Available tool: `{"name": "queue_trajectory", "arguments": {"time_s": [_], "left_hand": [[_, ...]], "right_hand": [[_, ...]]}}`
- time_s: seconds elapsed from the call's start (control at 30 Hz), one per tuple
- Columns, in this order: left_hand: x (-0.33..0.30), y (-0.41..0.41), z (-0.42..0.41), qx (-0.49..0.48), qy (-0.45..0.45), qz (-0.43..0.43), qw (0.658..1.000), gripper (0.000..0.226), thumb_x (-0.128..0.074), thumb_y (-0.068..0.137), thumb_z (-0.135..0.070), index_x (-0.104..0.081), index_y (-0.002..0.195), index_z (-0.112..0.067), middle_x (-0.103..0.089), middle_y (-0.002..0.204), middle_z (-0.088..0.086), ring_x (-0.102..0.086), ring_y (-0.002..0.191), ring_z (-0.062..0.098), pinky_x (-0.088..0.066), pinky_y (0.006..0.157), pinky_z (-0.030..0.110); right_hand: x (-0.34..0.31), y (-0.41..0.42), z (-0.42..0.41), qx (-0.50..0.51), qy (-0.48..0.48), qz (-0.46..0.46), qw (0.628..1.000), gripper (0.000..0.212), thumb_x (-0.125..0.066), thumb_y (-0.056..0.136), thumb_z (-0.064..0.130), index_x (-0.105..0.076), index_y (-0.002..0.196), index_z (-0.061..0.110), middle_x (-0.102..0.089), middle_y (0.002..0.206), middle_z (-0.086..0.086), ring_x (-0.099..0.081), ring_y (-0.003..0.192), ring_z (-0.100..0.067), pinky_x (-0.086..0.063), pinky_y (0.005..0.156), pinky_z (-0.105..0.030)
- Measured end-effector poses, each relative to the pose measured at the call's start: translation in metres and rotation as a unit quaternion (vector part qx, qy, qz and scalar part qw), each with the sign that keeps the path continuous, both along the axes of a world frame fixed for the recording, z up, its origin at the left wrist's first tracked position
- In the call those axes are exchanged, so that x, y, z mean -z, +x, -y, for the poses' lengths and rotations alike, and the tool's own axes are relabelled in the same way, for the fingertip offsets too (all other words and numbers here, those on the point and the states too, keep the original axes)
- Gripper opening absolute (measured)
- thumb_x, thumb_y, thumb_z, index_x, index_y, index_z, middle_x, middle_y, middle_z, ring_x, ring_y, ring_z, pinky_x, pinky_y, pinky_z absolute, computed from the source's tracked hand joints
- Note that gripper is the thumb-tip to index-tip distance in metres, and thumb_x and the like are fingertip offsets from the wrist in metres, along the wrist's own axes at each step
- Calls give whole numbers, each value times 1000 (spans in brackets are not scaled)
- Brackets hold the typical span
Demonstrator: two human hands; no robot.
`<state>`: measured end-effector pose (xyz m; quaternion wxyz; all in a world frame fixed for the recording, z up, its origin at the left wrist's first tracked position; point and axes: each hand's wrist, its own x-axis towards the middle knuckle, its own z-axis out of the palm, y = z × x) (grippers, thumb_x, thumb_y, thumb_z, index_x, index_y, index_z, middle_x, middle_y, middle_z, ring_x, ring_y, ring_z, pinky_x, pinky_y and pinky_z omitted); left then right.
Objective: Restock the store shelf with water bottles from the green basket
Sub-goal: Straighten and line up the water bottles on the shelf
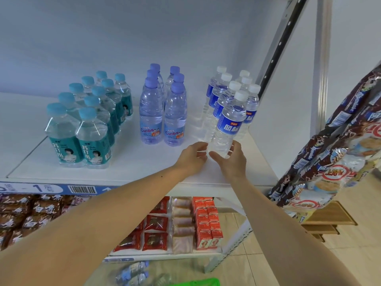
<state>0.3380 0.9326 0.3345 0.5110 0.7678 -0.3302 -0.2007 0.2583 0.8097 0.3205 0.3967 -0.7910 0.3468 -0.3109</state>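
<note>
A clear plastic water bottle with a white cap and blue label (227, 124) is held upright at the white shelf's (144, 166) near right, its base gripped by curled fingers of the left hand (193, 156) and right hand (232, 159). A green basket's rim (198, 282) is seen below.

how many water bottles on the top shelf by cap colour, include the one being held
light blue cap bottles: 10
purple cap bottles: 6
white cap bottles: 7, counting the front bottle gripped at its base by the left hand and right hand
total: 23
</note>
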Motion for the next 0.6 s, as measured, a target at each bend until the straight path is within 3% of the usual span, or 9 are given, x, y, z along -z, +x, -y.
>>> {"name": "queue_trajectory", "arguments": {"time_s": [0.1, 0.3, 0.47, 0.6], "left_hand": [[1, -2, -7, -42, -5, 57, 998, 37, -53, 92, -8, -53, 128, -14, -60, 129, 2, -61, 111, 17, -40, 91, 17], [1, -18, -40, -101, -75, 140, 982, 27, -54, 91, -6, -64, 116, -12, -67, 118, 3, -65, 98, 18, -39, 82, 7], [13, -51, -87, -146, -170, 182, 957, 28, -55, 90, -4, -61, 117, -11, -67, 110, 4, -63, 89, 13, -48, 79, 12], [52, -75, -144, -175, -175, 231, 941, 28, -56, 91, -9, -58, 119, -9, -65, 99, 5, -61, 78, 10, -49, 72, 13]], "right_hand": [[1, -8, -8, 31, -2, -7, 999, 82, -81, 73, 38, -36, 137, 15, -51, 137, -7, -51, 123, -24, -43, 101, -36], [4, -45, -43, 77, -63, 44, 994, 51, -71, 84, 28, -47, 127, 13, -53, 126, -5, -50, 117, -23, -38, 88, -26], [22, -75, -87, -14, -160, 160, 974, 25, -62, 91, 16, -53, 113, 8, -55, 109, -4, -53, 99, -15, -43, 85, -24], [65, -85, -125, -116, -122, 168, 971, 18, -59, 94, 20, -51, 109, 12, -52, 102, 7, -55, 91, -9, -39, 78, -12]]}}
